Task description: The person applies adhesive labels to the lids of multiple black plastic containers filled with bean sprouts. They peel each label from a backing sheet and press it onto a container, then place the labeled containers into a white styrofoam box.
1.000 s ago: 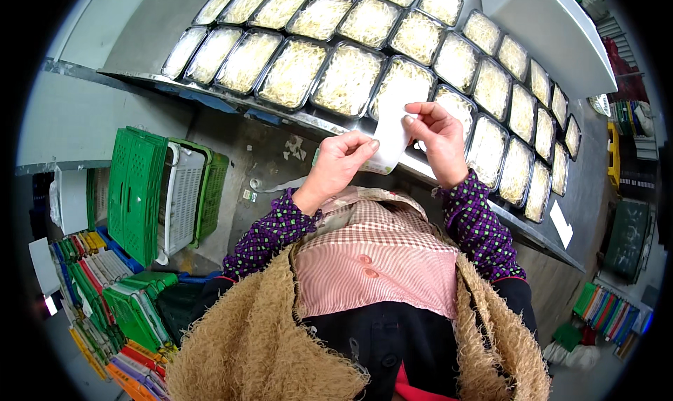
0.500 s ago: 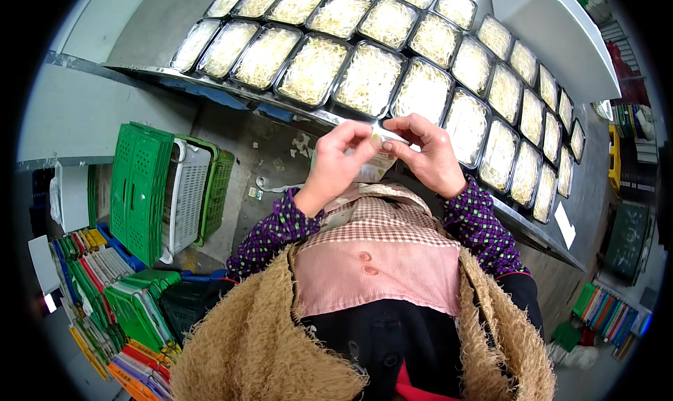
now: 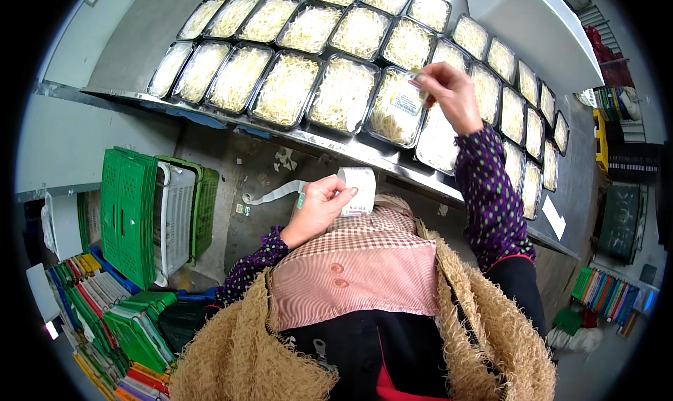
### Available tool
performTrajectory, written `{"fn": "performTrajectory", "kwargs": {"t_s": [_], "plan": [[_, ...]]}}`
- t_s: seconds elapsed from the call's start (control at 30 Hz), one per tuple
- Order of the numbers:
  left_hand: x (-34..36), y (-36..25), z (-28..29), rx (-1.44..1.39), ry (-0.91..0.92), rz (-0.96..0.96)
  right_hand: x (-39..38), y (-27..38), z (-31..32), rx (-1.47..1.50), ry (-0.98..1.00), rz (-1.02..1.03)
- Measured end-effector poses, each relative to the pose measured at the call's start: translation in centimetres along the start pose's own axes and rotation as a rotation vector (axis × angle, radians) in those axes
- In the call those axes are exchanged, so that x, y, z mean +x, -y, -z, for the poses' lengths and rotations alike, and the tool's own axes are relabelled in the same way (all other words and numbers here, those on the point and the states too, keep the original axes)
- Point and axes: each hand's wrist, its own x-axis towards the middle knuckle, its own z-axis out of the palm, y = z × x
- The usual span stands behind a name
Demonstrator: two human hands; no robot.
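Note:
Between the thumb and fingers of my right hand (image 3: pixel 449 92) is a printed label (image 3: pixel 406 98), over one of the front trays of bean sprouts (image 3: pixel 392 120). Whether the label touches that tray's wrap I cannot tell. Lower and to the left, my left hand (image 3: pixel 319 206) grips a roll of labels (image 3: pixel 359 185) in front of the apron. A pale strip of backing paper (image 3: pixel 277 193) trails from near that hand toward the floor. Black trays of pale sprouts under clear film stand in rows across the metal table (image 3: pixel 133 57).
A white box-like panel (image 3: pixel 533 29) stands at the table's right. Left of me are stacked green crates (image 3: pixel 128 215) and a white basket (image 3: pixel 173 219). More coloured crates (image 3: pixel 105 296) fill the lower left. Paper scraps (image 3: pixel 284 159) litter the floor; a white slip (image 3: pixel 553 219) lies near the table's right edge.
My hands were together over the label strip. They have parted: the right has moved up and forward with a label, the left down with the roll. The view has shifted slightly.

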Motion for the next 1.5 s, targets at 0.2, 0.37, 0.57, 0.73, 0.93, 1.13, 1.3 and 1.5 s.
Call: {"fn": "performTrajectory", "kwargs": {"t_s": [0.2,0.37,0.57,0.73,0.93,1.13,1.3,1.5], "plan": [[2.4,-3.7,0.7,0.273,-0.051,-0.369,1.8,-11.1,-2.0,-0.266,0.061,0.032],[3.8,-4.9,2.0,0.491,-0.066,-0.437,0.8,-9.7,-3.8,-0.753,-0.127,0.231],[6.1,-6.1,1.6,0.486,-0.096,-0.375,-1.8,-4.2,-5.2,0.123,0.468,-0.070],[7.6,-7.1,2.2,0.637,-0.120,-0.642,-3.4,-2.6,-7.3,0.126,0.452,-0.048],[4.3,-3.2,3.2,0.275,-0.096,-0.066,-0.6,-1.0,-7.9,0.011,0.225,0.080],[4.7,-5.7,6.8,0.428,-0.189,-0.327,1.5,0.3,-10.1,0.028,0.594,0.031],[6.2,-7.6,10.2,0.517,-0.123,-0.378,-0.6,2.8,-14.6,0.010,0.513,-0.019],[6.1,-6.6,13.6,0.470,-0.023,-0.270,-0.1,3.7,-16.8,-0.100,0.466,0.093]]}}
